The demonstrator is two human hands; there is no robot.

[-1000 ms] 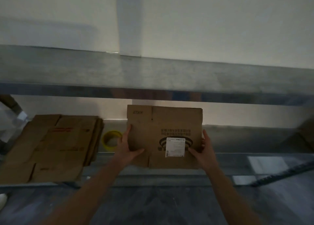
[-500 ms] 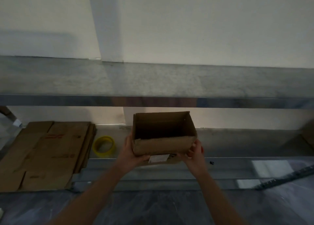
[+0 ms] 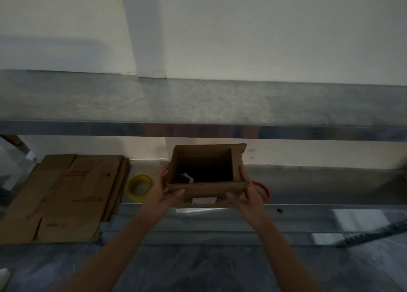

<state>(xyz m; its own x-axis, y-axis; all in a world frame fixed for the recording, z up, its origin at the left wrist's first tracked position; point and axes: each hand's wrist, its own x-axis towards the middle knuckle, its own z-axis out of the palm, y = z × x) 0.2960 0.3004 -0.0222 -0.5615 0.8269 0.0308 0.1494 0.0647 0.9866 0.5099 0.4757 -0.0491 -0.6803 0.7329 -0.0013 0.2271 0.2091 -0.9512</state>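
Note:
A small brown cardboard box (image 3: 237,161) is held open side up over the lower metal shelf (image 3: 319,188). Its inside is dark, with a pale scrap showing at the bottom. A white label sits on its front face. My left hand (image 3: 161,190) grips the box's left side, thumb across the front. My right hand (image 3: 247,192) grips the right side, thumb on the front too.
A stack of flattened cardboard boxes (image 3: 66,194) lies on the shelf's left. A yellow tape roll (image 3: 139,187) sits beside it. A red ring (image 3: 263,191) shows behind my right hand. An upper metal shelf (image 3: 198,106) spans overhead. A small dark screw (image 3: 279,210) lies on the shelf's edge.
The box went from a flat-looking face towards me to opened out with its mouth up. Both hands shifted to its sides. The red ring has come into view.

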